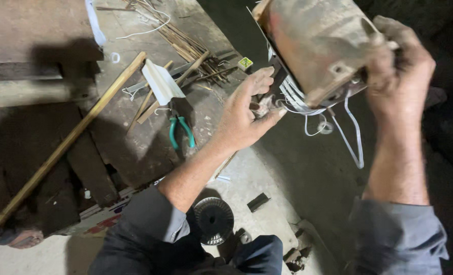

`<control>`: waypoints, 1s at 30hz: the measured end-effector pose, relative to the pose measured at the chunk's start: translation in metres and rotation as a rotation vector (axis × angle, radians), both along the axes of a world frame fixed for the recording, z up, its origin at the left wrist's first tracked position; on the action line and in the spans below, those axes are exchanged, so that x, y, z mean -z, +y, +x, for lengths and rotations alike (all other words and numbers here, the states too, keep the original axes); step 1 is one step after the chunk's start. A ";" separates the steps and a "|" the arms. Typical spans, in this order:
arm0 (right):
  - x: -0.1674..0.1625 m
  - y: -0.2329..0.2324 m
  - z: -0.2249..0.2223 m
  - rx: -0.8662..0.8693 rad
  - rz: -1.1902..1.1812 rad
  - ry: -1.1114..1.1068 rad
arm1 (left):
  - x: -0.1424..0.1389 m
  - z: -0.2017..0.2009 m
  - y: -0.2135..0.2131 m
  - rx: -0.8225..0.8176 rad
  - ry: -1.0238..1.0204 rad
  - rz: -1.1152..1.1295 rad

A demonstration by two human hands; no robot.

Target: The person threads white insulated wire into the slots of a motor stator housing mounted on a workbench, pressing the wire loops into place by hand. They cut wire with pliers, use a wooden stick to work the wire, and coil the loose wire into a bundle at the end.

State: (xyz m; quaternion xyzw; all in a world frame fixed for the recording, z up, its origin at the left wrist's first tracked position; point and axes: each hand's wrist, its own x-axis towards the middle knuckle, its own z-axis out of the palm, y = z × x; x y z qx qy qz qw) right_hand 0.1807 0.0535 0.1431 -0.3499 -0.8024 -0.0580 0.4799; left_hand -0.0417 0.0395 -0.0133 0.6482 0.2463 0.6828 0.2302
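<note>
Above the workbench (135,147), your right hand (402,66) grips the motor housing (318,43), its long axis tilted up-left; your left hand (247,109), nearer the white leads (295,99), pinches at its lower end.

Green-handled pliers (180,131) lie on the worn wooden surface (135,147), just below a folded white sheet (163,81). A long bamboo stick (66,142) runs diagonally across the planks. A bundle of thin sticks (185,43) lies further up, near a small yellow-green box (245,63). A dark wire spool (214,220) sits on the floor (267,178).
</note>
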 end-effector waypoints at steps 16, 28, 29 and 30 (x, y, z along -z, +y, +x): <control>0.113 0.036 0.139 -0.137 -0.315 0.606 | 0.037 -0.025 -0.007 -0.156 -0.142 -0.151; 0.227 0.059 0.124 0.020 -0.996 1.112 | -0.081 0.018 0.041 -0.093 0.218 0.416; 0.225 0.062 0.119 -0.007 -1.054 1.097 | -0.083 0.018 0.043 -0.173 0.250 0.455; 0.223 0.065 0.114 -0.046 -1.067 1.110 | -0.084 0.018 0.045 -0.256 0.282 0.493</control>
